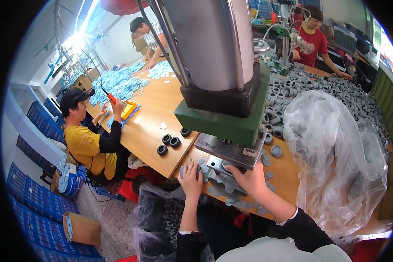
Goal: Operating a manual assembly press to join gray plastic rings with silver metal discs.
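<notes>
My left hand (191, 180) is closed over a small grey-blue block (183, 171) at the table edge, left of the press. My right hand (250, 178) reaches into the gap under the press, its thumb and fingers bent at the lower metal die (215, 164); whatever lies between them is mostly hidden. Just above that hand is the steel upper die plate (227, 149), fixed beneath a green block (222, 118) and a large grey cylinder (214, 43). Flat grey discs (229, 187) are scattered around the lower die and along the table's front edge.
Grey plastic rings (310, 81) are heaped at the right, behind a clear plastic bag (323, 144). Several black rings (174, 142) lie left of the press. A lined bin (155, 214) stands below. Co-workers sit at the left (89, 139), far side (150, 39) and right (314, 39).
</notes>
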`<state>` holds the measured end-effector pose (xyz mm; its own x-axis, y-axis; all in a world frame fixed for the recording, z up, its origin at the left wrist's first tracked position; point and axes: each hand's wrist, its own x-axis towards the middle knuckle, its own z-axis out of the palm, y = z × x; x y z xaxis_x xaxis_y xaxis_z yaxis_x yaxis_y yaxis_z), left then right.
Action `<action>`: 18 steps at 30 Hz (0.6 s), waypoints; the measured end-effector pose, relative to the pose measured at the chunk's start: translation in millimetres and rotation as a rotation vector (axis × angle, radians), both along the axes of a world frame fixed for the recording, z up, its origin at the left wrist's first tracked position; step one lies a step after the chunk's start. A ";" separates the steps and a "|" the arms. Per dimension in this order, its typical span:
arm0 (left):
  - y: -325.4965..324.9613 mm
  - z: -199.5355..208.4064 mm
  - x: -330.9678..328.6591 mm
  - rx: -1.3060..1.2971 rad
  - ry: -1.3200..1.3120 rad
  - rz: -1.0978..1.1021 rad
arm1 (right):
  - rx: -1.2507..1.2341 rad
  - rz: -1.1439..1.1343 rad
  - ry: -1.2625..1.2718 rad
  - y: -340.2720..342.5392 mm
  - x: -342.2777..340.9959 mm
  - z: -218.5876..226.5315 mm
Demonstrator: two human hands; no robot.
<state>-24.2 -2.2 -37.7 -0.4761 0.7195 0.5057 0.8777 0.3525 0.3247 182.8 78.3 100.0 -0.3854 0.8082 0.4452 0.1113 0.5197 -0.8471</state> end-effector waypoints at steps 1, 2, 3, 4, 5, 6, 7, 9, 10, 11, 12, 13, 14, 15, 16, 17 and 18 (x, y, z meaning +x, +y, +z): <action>-0.9 -2.1 -0.3 -0.011 0.003 0.004 | 0.026 0.002 -0.016 -0.6 1.3 0.5; 0.7 -2.1 -0.5 -0.017 0.008 0.006 | 0.056 0.001 -0.030 0.5 2.5 1.5; 0.8 -1.3 -0.4 -0.013 0.010 0.007 | 0.060 0.002 -0.028 0.8 3.4 1.8; 0.2 -0.8 0.0 -0.014 0.013 0.008 | 0.056 0.014 -0.053 0.4 4.5 1.6; 1.0 -0.9 0.6 -0.015 0.016 0.009 | 0.051 0.026 -0.079 1.3 5.2 1.6; 1.1 -1.4 0.6 -0.011 0.016 0.010 | 0.056 0.026 -0.079 0.6 4.2 3.2; 0.8 -2.3 -0.2 -0.008 0.032 0.012 | 0.079 0.009 -0.078 -1.3 2.1 6.0; -4.8 -1.5 0.8 -0.017 0.043 0.016 | 0.091 -0.007 -0.081 -6.3 1.8 6.3; -3.9 0.4 0.5 -0.023 0.039 0.025 | 0.048 0.014 -0.125 -5.8 2.2 6.1; -0.2 3.9 -0.8 -0.023 0.041 0.026 | 0.010 0.025 -0.163 -4.6 2.4 7.4; 0.0 3.7 0.4 -0.023 0.044 0.013 | 0.009 0.013 -0.160 -9.3 8.9 8.5; -1.1 1.4 3.0 -0.034 0.025 0.009 | -0.043 0.004 -0.145 -18.8 21.6 9.7; 4.8 0.6 4.2 -0.037 0.009 0.003 | -0.087 -0.008 -0.126 -22.7 34.6 10.5; 5.0 -2.3 2.7 -0.039 0.012 -0.004 | -0.090 -0.015 -0.123 -24.9 49.1 6.0; 6.4 -5.4 -2.0 -0.064 0.021 0.008 | -0.050 0.006 -0.023 -24.3 68.9 -0.4; 7.5 -8.2 -1.1 -0.092 0.023 0.008 | -0.012 0.015 0.070 -23.4 95.5 -3.8; 4.9 -7.0 -2.8 -0.119 0.051 0.016 | -0.011 -0.017 -0.001 -19.9 122.8 -3.2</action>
